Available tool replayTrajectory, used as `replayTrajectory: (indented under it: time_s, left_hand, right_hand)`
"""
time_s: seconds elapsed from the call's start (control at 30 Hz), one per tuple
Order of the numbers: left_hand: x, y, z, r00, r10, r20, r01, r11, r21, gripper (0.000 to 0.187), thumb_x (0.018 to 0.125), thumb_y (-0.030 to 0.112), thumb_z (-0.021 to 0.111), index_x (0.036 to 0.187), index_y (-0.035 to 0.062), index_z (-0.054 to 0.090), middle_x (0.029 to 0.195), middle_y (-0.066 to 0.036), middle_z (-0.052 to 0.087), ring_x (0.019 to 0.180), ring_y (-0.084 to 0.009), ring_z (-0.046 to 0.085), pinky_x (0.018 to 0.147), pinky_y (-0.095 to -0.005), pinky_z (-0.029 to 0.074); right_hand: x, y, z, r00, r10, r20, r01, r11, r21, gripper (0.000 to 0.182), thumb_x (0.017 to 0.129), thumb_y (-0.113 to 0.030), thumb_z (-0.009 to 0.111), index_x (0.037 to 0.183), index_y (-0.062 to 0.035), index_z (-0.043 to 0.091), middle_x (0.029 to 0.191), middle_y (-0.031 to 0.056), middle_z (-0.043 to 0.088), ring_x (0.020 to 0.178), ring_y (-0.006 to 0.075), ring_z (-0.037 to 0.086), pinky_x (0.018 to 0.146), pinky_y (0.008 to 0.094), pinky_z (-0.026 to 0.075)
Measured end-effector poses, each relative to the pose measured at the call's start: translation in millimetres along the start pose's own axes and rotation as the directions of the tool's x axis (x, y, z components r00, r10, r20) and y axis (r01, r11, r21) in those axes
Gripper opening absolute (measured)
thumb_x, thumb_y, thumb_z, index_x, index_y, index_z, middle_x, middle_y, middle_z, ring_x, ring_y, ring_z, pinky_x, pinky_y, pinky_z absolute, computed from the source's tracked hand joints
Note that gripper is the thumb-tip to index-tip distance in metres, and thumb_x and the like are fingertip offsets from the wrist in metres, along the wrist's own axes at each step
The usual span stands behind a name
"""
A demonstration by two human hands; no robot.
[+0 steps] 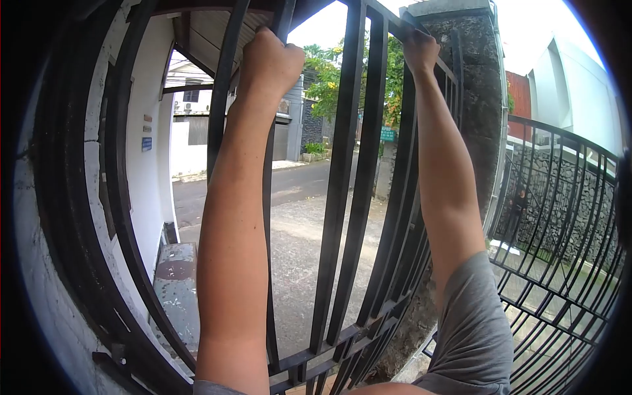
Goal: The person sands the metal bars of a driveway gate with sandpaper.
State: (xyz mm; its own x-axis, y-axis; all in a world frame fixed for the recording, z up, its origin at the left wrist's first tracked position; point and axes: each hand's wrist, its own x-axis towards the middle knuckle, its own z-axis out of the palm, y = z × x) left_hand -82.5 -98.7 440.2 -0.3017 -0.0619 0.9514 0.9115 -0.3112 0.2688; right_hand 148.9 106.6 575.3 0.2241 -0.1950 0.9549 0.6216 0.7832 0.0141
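Observation:
A black metal gate (343,131) with upright bars and a lower cross rail stands right in front of me. Both my arms reach up to it. My left hand (272,62) is closed around an upright bar near the top left. Higher on the right, my right hand (422,51) is closed on the gate's frame near the stone pillar (475,92). The fingers of both hands are partly hidden behind the metal and the backs of the hands.
Beyond the bars lie a concrete driveway (296,243) and a street (296,184). A white wall (141,181) and a worn concrete block (176,273) are on the left. Another black barred fence (559,294) runs along the right. A green sign (388,134) hangs near trees.

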Motion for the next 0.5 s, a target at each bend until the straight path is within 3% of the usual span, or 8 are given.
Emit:
replayTrajectory:
  time_s: [0.03, 0.1, 0.17, 0.23, 0.3, 0.37, 0.47, 0.5]
  left_hand:
    - [-1, -3, 1, 1.000, 0.001, -0.008, -0.001, 1.000, -0.003, 0.032, 0.085, 0.021, 0.054, 0.100, -0.0070, 0.060, 0.085, -0.025, 0.068, 0.086, -0.0403, 0.068, 0.084, -0.0450, 0.052]
    - [1, -3, 2, 0.999, 0.029, -0.026, -0.029, 0.999, -0.013, 0.032, 0.087, 0.022, 0.054, 0.100, -0.0067, 0.061, 0.084, -0.025, 0.068, 0.084, -0.0402, 0.068, 0.083, -0.0448, 0.053]
    - [1, 0, -1, 0.999, -0.006, 0.037, 0.007, 0.999, -0.033, 0.033, 0.088, 0.025, 0.054, 0.098, -0.0060, 0.061, 0.078, -0.023, 0.067, 0.077, -0.0378, 0.068, 0.074, -0.0439, 0.053]
    - [1, 3, -5, 0.997, -0.021, 0.078, 0.021, 1.000, -0.003, 0.033, 0.081, 0.016, 0.054, 0.103, -0.0081, 0.062, 0.095, -0.030, 0.068, 0.091, -0.0406, 0.069, 0.084, -0.0449, 0.056]
    - [0, 7, -12, 0.993, -0.041, 0.112, 0.042, 0.999, -0.008, 0.034, 0.082, 0.017, 0.054, 0.103, -0.0088, 0.062, 0.095, -0.029, 0.068, 0.091, -0.0404, 0.069, 0.084, -0.0443, 0.055]
    - [-1, 8, -10, 0.993, -0.036, 0.110, 0.038, 0.999, -0.019, 0.035, 0.082, 0.017, 0.055, 0.103, -0.0096, 0.061, 0.095, -0.029, 0.068, 0.091, -0.0405, 0.069, 0.085, -0.0441, 0.055]
    - [3, -1, -4, 0.997, 0.019, 0.069, -0.017, 1.000, -0.023, 0.037, 0.083, 0.020, 0.055, 0.102, -0.0113, 0.060, 0.095, -0.029, 0.068, 0.093, -0.0413, 0.068, 0.088, -0.0443, 0.054]
    - [1, -1, -3, 0.998, 0.010, 0.057, -0.008, 1.000, -0.028, 0.036, 0.084, 0.020, 0.055, 0.101, -0.0112, 0.060, 0.093, -0.029, 0.067, 0.092, -0.0418, 0.068, 0.089, -0.0446, 0.053]
  right_hand:
    - [-12, -11, 4, 0.971, -0.213, -0.106, 0.227, 0.963, 0.146, 0.030, 0.092, -0.031, 0.057, 0.107, -0.0096, 0.071, 0.093, 0.0217, 0.067, 0.093, 0.0370, 0.066, 0.078, 0.0367, 0.053]
    - [-15, -13, 21, 0.821, -0.399, -0.408, 0.532, 0.794, 0.295, 0.029, 0.092, -0.030, 0.057, 0.107, -0.0099, 0.072, 0.093, 0.0218, 0.068, 0.095, 0.0372, 0.066, 0.079, 0.0377, 0.053]
    - [-7, 19, 11, 0.962, -0.241, -0.126, 0.238, 0.971, -0.037, 0.028, 0.091, -0.031, 0.057, 0.098, -0.0091, 0.074, 0.086, 0.0205, 0.069, 0.089, 0.0378, 0.067, 0.074, 0.0407, 0.053]
    - [15, 33, 19, 0.986, -0.064, -0.153, 0.068, 0.998, 0.017, 0.029, 0.091, -0.033, 0.057, 0.092, -0.0085, 0.074, 0.082, 0.0200, 0.068, 0.084, 0.0381, 0.067, 0.070, 0.0427, 0.052]
    - [2, 20, 16, 0.941, -0.313, -0.126, 0.320, 0.947, 0.037, 0.033, 0.092, -0.035, 0.055, 0.095, -0.0071, 0.073, 0.084, 0.0209, 0.068, 0.086, 0.0394, 0.067, 0.073, 0.0429, 0.053]
    - [-18, 24, 17, 0.836, -0.386, -0.391, 0.456, 0.884, 0.102, 0.021, 0.089, -0.019, 0.055, 0.083, -0.0085, 0.072, 0.078, 0.0202, 0.066, 0.073, 0.0408, 0.063, 0.066, 0.0459, 0.052]
    - [-15, 53, -5, 0.988, -0.099, -0.120, 0.081, 0.987, -0.141, 0.023, 0.092, -0.019, 0.053, 0.082, -0.0073, 0.071, 0.079, 0.0199, 0.066, 0.074, 0.0418, 0.063, 0.067, 0.0459, 0.052]
    - [-16, 52, -6, 0.968, -0.193, -0.159, 0.187, 0.981, -0.047, 0.023, 0.092, -0.019, 0.053, 0.084, -0.0072, 0.071, 0.079, 0.0204, 0.065, 0.075, 0.0421, 0.063, 0.067, 0.0465, 0.052]
